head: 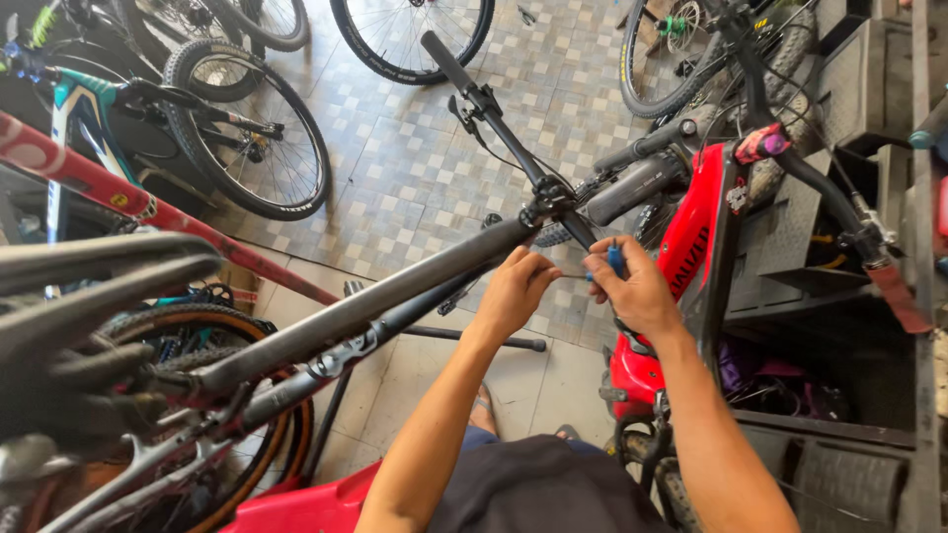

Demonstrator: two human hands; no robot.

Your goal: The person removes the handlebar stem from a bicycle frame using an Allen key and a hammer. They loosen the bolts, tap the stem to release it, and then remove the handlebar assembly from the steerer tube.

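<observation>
1. Your right hand (640, 294) is clamped on a blue-handled tool (616, 260), shaft pointing left toward the stem (549, 200).
2. Your left hand (513, 291) pinches the tool's tip, fingers together, just below the stem.
3. The black frame (365, 306) runs down-left.

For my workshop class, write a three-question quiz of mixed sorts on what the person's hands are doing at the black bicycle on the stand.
1. True or false: the right hand holds a blue-handled tool.
2. Multiple choice: the left hand is beside A) a tan-walled tyre, B) the matte black bicycle frame tube near the stem, C) a saddle.
3. Fill in: the floor under the bicycles is covered in grey and white checkered ____.

Key
1. True; the handle sticks up above the fingers.
2. B; its fingertips sit just under the tube's front end, close to the tool's thin shaft.
3. Tiles.
</observation>
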